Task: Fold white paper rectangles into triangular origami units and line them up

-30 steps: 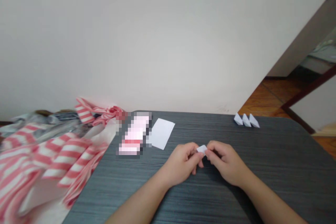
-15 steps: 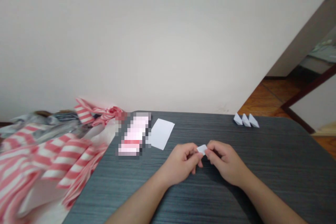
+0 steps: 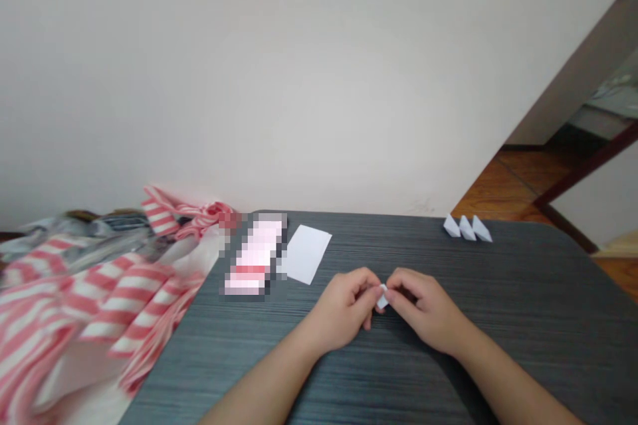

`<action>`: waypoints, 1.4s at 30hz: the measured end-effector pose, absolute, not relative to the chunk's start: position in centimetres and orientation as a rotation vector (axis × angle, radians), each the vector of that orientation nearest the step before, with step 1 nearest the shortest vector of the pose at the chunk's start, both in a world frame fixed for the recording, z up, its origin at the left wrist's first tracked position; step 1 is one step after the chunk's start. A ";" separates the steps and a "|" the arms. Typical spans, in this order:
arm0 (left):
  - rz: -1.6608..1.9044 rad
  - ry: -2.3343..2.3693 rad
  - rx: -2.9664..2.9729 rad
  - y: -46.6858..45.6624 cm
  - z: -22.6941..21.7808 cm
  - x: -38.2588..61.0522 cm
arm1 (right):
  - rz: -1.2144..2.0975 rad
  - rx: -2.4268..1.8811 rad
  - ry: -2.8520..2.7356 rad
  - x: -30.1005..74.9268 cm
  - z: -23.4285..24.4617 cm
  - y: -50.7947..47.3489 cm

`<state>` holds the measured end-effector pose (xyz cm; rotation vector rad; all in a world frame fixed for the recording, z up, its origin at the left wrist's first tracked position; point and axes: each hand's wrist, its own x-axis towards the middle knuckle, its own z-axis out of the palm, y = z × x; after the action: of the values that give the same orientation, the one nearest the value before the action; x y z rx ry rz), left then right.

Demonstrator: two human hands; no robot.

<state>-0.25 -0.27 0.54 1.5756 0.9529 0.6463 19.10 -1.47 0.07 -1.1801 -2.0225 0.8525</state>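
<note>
Left hand (image 3: 346,309) and right hand (image 3: 426,305) on one small folded paper (image 3: 383,296)

Pinched in the fingertips of both, in the narrow gap between, over the dark table (image 3: 379,385). Beyond the left hand, leftward: white paper (image 3: 308,254), then a pixelated pink-and-white object (image 3: 256,252). Well beyond the right hand, slightly rightward: three folded white pieces (image 3: 467,229) in a row.

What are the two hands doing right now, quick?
Left hand: closed, pinching the small white paper between thumb and fingers.
Right hand: closed, pinching the same paper from the other side.
</note>
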 end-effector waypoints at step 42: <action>0.932 0.961 1.258 0.0 -0.3 0.4 | 0.784 -1.232 -1.817 19.6 -0.2 -1.8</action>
<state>0.40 -0.02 -0.33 1.2582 0.9610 0.9323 19.57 -1.83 -0.19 -1.2319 -1.8172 0.7845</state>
